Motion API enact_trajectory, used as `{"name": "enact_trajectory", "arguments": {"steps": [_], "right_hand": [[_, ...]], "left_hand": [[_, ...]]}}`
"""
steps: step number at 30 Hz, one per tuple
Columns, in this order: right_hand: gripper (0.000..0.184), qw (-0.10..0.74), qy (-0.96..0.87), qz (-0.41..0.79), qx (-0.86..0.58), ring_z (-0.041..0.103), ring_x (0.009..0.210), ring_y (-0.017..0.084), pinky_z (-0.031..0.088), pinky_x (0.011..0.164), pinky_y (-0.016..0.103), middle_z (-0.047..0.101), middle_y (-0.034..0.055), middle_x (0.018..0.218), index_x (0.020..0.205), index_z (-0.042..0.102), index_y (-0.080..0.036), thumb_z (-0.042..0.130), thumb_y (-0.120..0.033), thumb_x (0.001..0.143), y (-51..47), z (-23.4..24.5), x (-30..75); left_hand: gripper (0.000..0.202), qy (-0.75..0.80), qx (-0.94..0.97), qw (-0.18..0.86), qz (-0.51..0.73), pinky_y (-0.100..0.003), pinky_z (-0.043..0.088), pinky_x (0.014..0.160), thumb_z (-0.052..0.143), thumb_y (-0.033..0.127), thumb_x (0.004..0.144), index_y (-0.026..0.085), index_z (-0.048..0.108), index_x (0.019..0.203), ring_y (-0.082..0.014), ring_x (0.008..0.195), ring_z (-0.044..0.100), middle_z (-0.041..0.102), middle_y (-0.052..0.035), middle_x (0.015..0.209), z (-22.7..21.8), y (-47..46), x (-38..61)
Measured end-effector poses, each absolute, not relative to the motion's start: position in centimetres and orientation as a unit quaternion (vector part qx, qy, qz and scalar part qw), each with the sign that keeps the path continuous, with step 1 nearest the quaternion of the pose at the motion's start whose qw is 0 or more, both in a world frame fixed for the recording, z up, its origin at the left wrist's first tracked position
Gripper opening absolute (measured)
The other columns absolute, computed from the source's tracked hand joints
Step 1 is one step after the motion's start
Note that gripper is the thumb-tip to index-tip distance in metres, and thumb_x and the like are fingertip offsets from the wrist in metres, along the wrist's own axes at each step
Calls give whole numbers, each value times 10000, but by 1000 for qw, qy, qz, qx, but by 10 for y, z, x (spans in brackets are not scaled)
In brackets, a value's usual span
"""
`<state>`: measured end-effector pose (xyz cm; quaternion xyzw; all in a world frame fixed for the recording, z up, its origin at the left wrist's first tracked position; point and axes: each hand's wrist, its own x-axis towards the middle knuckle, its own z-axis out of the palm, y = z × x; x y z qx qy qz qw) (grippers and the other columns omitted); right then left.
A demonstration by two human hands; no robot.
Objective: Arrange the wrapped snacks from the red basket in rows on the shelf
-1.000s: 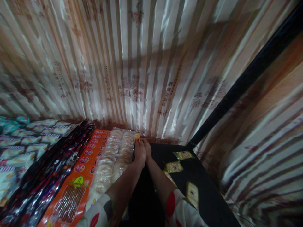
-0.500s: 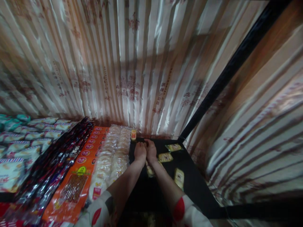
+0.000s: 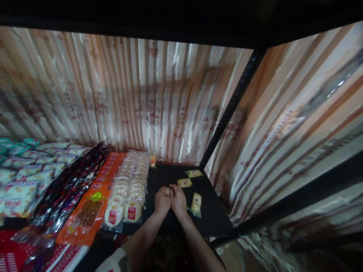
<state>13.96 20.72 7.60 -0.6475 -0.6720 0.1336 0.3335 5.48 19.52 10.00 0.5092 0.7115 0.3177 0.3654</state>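
Observation:
My left hand [image 3: 162, 202] and my right hand [image 3: 178, 200] are close together over the black shelf [image 3: 164, 174]. Between their fingers shows a small wrapped snack [image 3: 167, 191], pale yellow and mostly covered by the hands; both hands close on it. To the right lie similar yellow wrapped snacks: one packet [image 3: 196, 204] beside my right hand, another packet [image 3: 185, 183] just beyond it, and a third packet [image 3: 194, 173] near the back corner. One more small packet [image 3: 152, 161] stands upright at the back edge, beside the rows of rice crackers.
Left of my hands are two rows of wrapped rice crackers [image 3: 132, 189], then orange snack packs [image 3: 92, 206], dark shiny packets [image 3: 68, 185] and white packets [image 3: 19, 198]. A black post [image 3: 227, 113] rises at the back corner. Striped sheeting [image 3: 159, 94] hangs behind the shelf.
My hands have drawn back from the rear of the shelf toward me, with a small wrapped snack now visible between them. The camera view has shifted, showing a dark beam overhead.

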Motion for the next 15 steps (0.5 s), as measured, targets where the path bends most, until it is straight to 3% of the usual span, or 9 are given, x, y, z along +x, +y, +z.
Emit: {"name": "enact_trajectory", "arguments": {"steps": [9,15], "right_hand": [[359,267,-746,65,-607,509,1082,190,382,952,317,608,98,1118,1055,620,-149,370,-111,800,185,84,156],[359,245,-765,33,-595,496,1095,206,359,980,334,596,125,1130,1077,610,-110,349,-153,833,158,93,158]], "left_hand": [[467,690,583,295,312,-253,290,1028,425,33,722,80,522,1177,-177,1186,437,517,-119,1255,83,150,53],[524,701,557,299,331,-278,256,1056,436,50,728,41,426,1251,-197,1277,319,347,-163,1381,82,130,57]]}}
